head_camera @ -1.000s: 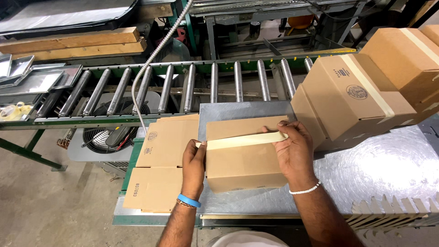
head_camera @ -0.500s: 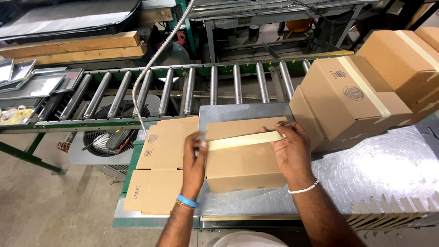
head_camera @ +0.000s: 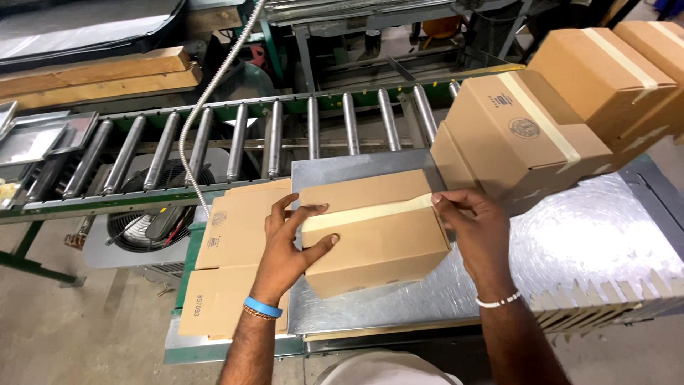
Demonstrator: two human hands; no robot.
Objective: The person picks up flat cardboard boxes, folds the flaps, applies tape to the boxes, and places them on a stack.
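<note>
A small brown cardboard box [head_camera: 370, 239] sits on a shiny metal table [head_camera: 591, 235] with a strip of tan tape across its top. My left hand [head_camera: 288, 246] grips the box's left end, thumb on the tape. My right hand [head_camera: 477, 228] holds the right end, fingers pressing the tape's end over the edge. A blue band is on my left wrist and a white bead bracelet on my right.
Flattened cardboard blanks [head_camera: 235, 264] lie left of the box. Taped boxes [head_camera: 527, 135] are stacked at the right. A roller conveyor [head_camera: 285, 139] runs behind, with a flexible metal hose [head_camera: 206, 100], a fan [head_camera: 139, 221] below, wooden planks [head_camera: 92, 71] and metal trays [head_camera: 35, 139] at left.
Both hands stay on the box ends. My left hand has slid a little farther onto the top, and the box looks slightly turned.
</note>
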